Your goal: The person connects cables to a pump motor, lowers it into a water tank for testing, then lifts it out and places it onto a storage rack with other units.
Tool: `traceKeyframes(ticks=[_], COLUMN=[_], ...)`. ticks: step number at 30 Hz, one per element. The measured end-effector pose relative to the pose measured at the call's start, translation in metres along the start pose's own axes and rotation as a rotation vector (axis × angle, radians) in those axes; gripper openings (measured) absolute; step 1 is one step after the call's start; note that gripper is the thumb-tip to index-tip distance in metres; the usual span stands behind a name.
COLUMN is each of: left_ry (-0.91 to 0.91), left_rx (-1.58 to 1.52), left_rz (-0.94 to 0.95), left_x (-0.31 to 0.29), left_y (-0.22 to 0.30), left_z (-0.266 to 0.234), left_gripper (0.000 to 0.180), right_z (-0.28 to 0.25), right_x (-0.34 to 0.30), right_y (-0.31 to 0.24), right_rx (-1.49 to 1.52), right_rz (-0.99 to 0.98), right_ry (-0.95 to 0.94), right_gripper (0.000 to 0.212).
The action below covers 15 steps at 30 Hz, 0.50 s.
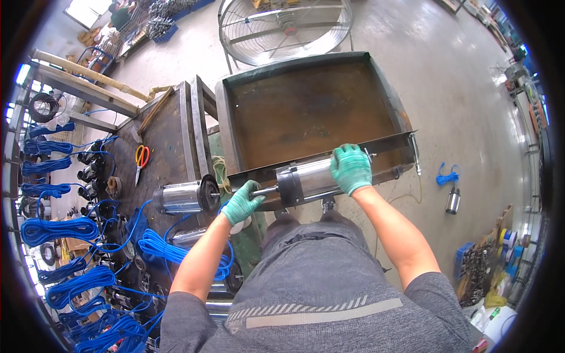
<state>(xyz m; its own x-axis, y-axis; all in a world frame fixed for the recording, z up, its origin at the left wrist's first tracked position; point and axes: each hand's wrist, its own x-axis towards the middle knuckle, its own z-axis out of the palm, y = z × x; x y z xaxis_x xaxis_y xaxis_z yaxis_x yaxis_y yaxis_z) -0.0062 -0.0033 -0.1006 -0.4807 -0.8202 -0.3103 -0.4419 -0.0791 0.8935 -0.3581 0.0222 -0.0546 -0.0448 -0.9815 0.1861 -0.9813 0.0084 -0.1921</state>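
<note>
A shiny cylindrical motor [315,178] with a black end collar lies sideways over the near edge of a water-filled metal tank [226,126]. My right hand [352,169], in a green glove, is wrapped over the far right part of its steel body. The shaft [268,190] sticks out of the black end on the left. My gloved left hand [242,203] closes round that shaft, thumb on top. Just left of this hand, a second steel motor [181,197] with a round black end lies on the bench. My right palm hides part of the held motor.
Orange-handled scissors [141,159] and a hammer [141,130] lie on the dark bench [168,132]. Coils of blue cable [59,231] line the left side. A large fan [286,32] stands beyond the tank. On the right floor sits another small motor [452,201] with blue cable.
</note>
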Motion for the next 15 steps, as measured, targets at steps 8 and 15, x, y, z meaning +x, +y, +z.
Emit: traceKeyframes(ticks=[8, 15], left_ry=[-0.139, 0.364], left_rx=[0.427, 0.998], left_rz=[-0.049, 0.282], left_x=[0.006, 0.0], left_y=[0.025, -0.008], left_z=[-0.011, 0.019], left_gripper=[0.029, 0.018], right_z=[0.003, 0.001], right_x=[0.0, 0.0], right_y=[0.0, 0.005], right_rx=[0.001, 0.007], right_rz=[0.01, 0.001], right_ry=[-0.021, -0.046], right_gripper=[0.018, 0.02])
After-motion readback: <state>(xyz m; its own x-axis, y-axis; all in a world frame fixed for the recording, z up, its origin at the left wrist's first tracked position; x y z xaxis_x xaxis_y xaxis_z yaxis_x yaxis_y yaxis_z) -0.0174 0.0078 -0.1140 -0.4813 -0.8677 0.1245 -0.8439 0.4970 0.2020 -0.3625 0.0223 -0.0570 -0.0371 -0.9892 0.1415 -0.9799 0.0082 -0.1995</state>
